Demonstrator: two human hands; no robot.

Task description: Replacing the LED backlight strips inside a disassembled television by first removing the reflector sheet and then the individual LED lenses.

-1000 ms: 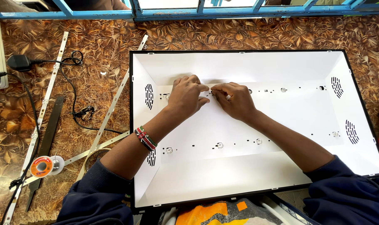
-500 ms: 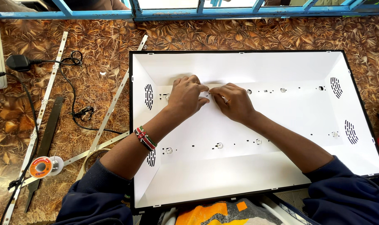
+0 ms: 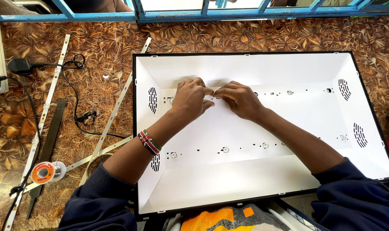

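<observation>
While you're leaning over the white panel tray, your left hand and right hand are meeting fingertip to fingertip, both pinching something small on the upper LED row; can't tell what. Loose LED strips are lying at 9 o'clock on the worktop.

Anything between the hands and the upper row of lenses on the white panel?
Nothing visible. The left hand and right hand already rest on the white panel, fingertips meeting over the upper lens row. What lies under the fingers is hidden.
</observation>
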